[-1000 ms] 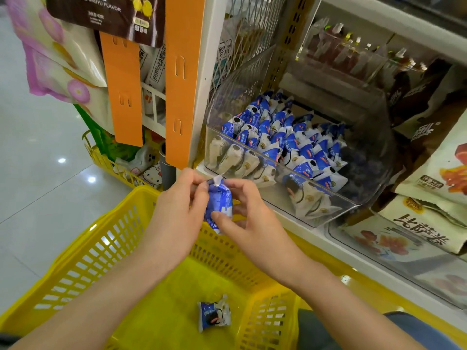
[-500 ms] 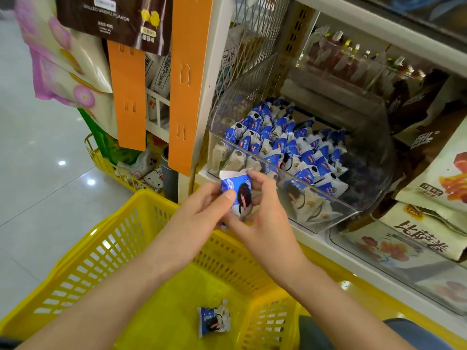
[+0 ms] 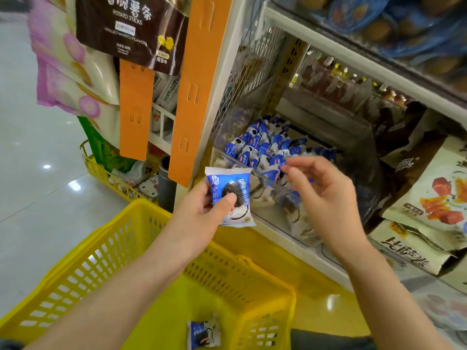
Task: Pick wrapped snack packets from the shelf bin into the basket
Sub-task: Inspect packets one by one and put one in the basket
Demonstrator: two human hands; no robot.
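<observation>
My left hand (image 3: 202,210) holds a blue-and-white snack packet (image 3: 231,184) upright, thumb pressed on its front, just above the far rim of the yellow basket (image 3: 106,251). My right hand (image 3: 326,195) hovers with loosely curled fingers over the front edge of the clear shelf bin (image 3: 267,215), holding nothing. The bin is full of several matching blue packets (image 3: 262,147). One packet (image 3: 203,334) lies on the basket floor.
Orange hanging strips (image 3: 188,97) and a white shelf post stand left of the bin. Bagged snacks (image 3: 434,198) fill the shelf to the right. A second yellow basket (image 3: 111,178) with goods sits on the floor behind. Tiled floor lies to the left.
Both hands held the packet before; now my right hand has let go and moved right toward the bin. My left hand keeps the packet, turned face-on. The view has shifted closer to the shelf.
</observation>
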